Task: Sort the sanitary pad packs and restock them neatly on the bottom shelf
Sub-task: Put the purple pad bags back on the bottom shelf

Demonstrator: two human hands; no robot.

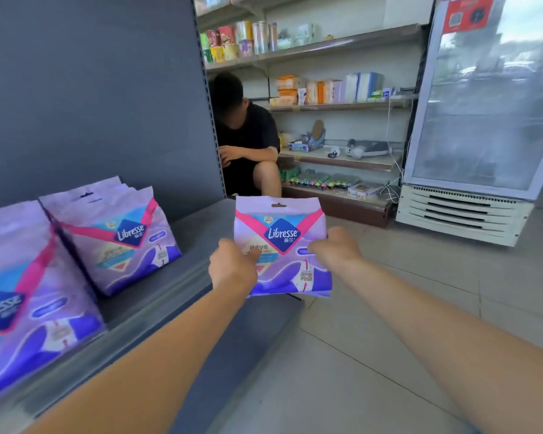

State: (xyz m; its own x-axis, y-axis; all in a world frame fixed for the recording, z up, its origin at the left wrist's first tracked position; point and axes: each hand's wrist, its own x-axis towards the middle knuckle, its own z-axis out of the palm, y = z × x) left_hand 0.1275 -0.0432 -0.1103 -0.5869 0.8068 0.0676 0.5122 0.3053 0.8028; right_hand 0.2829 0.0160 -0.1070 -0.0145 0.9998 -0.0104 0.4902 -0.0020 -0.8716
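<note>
Pinching pad pack [282, 245] by both sides with left hand [232, 266] and right hand [336, 249], grip tight. Held upright, label out, over bottom shelf's [195, 242] right end, likely matching standing packs [116, 236] leftward.

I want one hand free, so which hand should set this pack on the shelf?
Left, probably. Both hands grip the pack, but the left hand is on the shelf side, nearer the standing packs; the right hand would have to cross over.
</note>
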